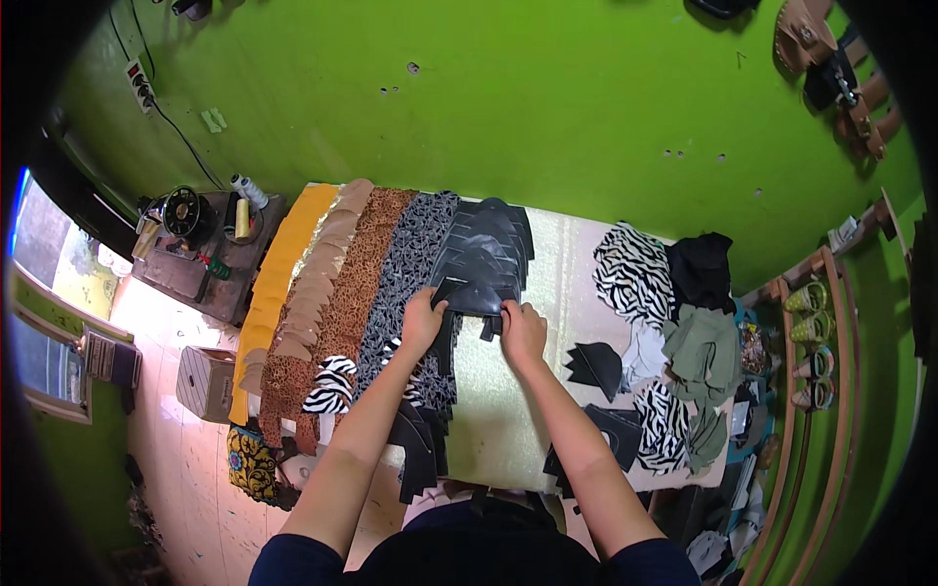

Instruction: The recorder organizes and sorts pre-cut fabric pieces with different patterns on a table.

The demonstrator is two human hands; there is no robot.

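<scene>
Both hands grip a glossy black cut piece of leather-like material [476, 297] by its two side edges. My left hand [422, 322] is closed on its left edge, and my right hand [523, 330] pinches the right one. The piece lies at the near end of a row of overlapping black pieces [481, 234], over or against them; exact contact is hard to tell. Left of it runs a column of grey-and-black patterned pieces [396, 269]. Beyond that come leopard-print pieces [337, 308], tan pieces [322, 264] and yellow ones [293, 254].
Zebra-print fabric [630, 273], olive cloth [702, 342] and black cut pieces [594, 368] lie on the pale table [557, 254]'s right side. Zebra scraps [332, 384] sit near my left forearm. A wooden rack [840, 371] with shoes stands right; a cardboard box [205, 383] is on the floor left.
</scene>
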